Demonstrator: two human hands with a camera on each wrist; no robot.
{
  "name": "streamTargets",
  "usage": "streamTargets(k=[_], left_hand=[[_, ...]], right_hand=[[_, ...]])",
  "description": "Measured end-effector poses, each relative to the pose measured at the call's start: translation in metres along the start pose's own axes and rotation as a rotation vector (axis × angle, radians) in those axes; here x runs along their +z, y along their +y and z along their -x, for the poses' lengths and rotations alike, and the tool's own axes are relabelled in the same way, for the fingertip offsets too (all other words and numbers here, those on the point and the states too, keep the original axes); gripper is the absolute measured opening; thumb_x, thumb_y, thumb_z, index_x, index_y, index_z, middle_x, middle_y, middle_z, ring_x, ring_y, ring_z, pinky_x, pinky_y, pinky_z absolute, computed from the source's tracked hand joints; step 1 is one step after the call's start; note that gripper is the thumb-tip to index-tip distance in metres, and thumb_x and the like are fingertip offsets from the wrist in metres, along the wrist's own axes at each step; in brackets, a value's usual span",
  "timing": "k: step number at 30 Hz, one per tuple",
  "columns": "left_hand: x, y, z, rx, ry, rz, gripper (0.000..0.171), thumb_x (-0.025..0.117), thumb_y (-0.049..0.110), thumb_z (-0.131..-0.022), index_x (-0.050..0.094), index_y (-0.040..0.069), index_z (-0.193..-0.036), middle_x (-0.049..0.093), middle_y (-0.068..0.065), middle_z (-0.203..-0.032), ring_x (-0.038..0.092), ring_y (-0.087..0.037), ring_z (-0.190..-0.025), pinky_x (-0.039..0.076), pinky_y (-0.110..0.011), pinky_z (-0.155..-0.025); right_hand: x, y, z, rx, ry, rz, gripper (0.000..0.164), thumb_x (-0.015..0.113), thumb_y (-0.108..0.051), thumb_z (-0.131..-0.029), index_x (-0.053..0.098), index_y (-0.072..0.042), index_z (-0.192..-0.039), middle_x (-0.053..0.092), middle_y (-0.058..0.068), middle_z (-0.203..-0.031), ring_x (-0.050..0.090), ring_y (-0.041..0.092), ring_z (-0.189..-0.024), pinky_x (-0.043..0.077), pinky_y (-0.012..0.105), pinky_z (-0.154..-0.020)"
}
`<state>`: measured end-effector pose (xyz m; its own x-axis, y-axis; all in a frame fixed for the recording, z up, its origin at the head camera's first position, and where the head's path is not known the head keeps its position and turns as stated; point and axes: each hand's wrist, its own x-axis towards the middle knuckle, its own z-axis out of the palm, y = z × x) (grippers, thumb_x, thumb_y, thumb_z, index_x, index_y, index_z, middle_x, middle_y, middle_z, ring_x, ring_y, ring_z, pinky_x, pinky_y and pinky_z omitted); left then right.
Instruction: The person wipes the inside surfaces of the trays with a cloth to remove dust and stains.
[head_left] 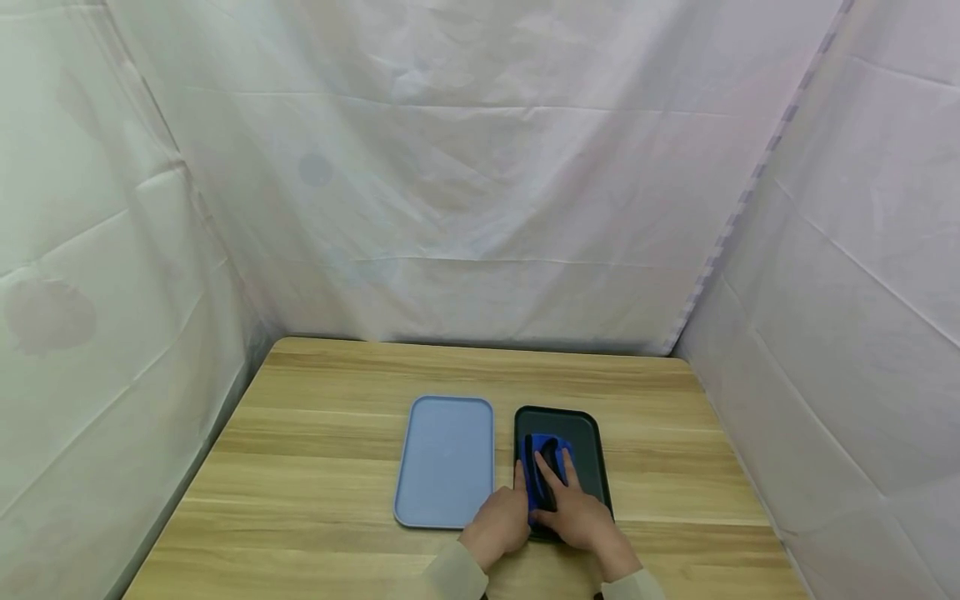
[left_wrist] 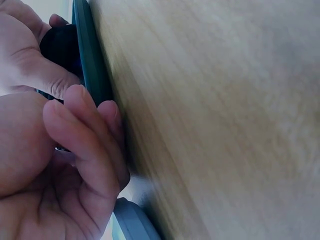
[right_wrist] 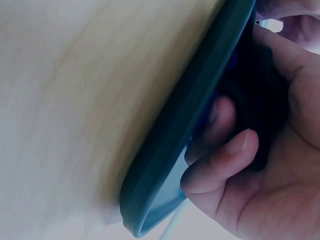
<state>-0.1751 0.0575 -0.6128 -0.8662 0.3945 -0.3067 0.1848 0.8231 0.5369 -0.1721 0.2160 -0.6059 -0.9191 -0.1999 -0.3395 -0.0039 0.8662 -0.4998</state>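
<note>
A dark green tray [head_left: 581, 421] lies on the table with a blue and black item [head_left: 551, 454] in it; its kind is unclear under the hands. My right hand [head_left: 577, 512] lies over the item, fingers spread in the head view. In the right wrist view its thumb and bent fingers surround the black part [right_wrist: 260, 105]. My left hand [head_left: 498, 517] is at the tray's near left, its index finger stretched along the item's left side. In the left wrist view the other fingers bend loosely beside the tray's outer wall [left_wrist: 95, 55]. Any contact under the left palm is hidden.
A light blue tray [head_left: 446, 462] lies flat to the left of the dark green one, a narrow gap between them. The wooden table [head_left: 315, 467] is enclosed by white sheets [head_left: 465, 183] at the back and both sides.
</note>
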Motion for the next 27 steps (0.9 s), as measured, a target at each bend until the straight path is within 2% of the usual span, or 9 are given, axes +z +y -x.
streamTargets(k=[5, 12, 19, 27], left_hand=[[0.001, 0.000, 0.001, 0.000, 0.014, -0.015, 0.091, 0.069, 0.009, -0.084, 0.012, 0.002, -0.155, 0.050, -0.002, -0.047, 0.044, -0.013, -0.036, 0.035, -0.027, -0.037], [0.003, 0.000, 0.000, -0.002, 0.019, -0.037, 0.091, 0.069, 0.009, -0.084, 0.012, 0.003, -0.155, 0.049, -0.001, -0.047, 0.042, -0.013, -0.036, 0.034, -0.027, -0.037], [0.003, 0.000, 0.000, -0.007, 0.029, -0.033, 0.092, 0.070, 0.010, -0.083, 0.012, 0.003, -0.155, 0.050, -0.001, -0.047, 0.042, -0.013, -0.037, 0.035, -0.027, -0.037], [0.001, 0.001, 0.002, -0.001, 0.028, -0.033, 0.094, 0.071, 0.011, -0.083, 0.011, 0.002, -0.155, 0.049, -0.001, -0.047, 0.045, -0.013, -0.038, 0.038, -0.027, -0.040]], right_hand=[[-0.003, 0.004, 0.000, -0.002, -0.017, 0.005, 0.087, 0.066, -0.048, -0.087, 0.011, -0.041, -0.154, -0.009, 0.015, -0.163, 0.051, 0.016, -0.052, 0.037, 0.033, -0.042], [-0.008, 0.009, 0.001, 0.006, -0.025, 0.008, 0.087, 0.069, -0.044, -0.086, 0.014, -0.042, -0.154, -0.006, 0.015, -0.163, 0.056, 0.018, -0.062, 0.038, 0.035, -0.046], [-0.013, 0.015, 0.005, 0.008, -0.021, 0.032, 0.086, 0.069, -0.044, -0.085, 0.017, -0.041, -0.154, -0.002, 0.015, -0.163, 0.064, 0.027, -0.088, 0.040, 0.035, -0.050], [-0.018, 0.020, 0.010, 0.021, -0.019, 0.035, 0.085, 0.069, -0.043, -0.086, 0.017, -0.041, -0.153, -0.003, 0.013, -0.164, 0.059, 0.040, -0.115, 0.047, 0.041, -0.059]])
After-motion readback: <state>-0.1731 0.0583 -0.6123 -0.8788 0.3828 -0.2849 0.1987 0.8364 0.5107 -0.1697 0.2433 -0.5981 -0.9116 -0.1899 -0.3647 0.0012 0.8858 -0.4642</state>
